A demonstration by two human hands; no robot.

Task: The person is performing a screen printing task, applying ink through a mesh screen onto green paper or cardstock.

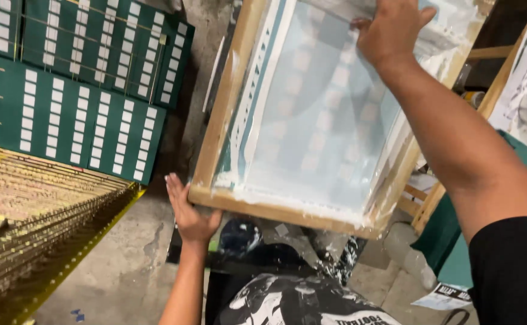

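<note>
One wooden-framed printing screen with a pale, paint-smeared mesh (311,114) sits tilted at centre, its near left corner gripped by the left hand (190,213), while the right hand (390,30) presses flat, fingers spread, on its far edge. Two dark green printed sheets with rows of white rectangles (77,120) hang at far left, above a yellow-edged stack of drying racks (34,216).

Bare left hand (189,212); right hand (390,30) bare, arm apparently ending in black short sleeve (510,271)
</note>
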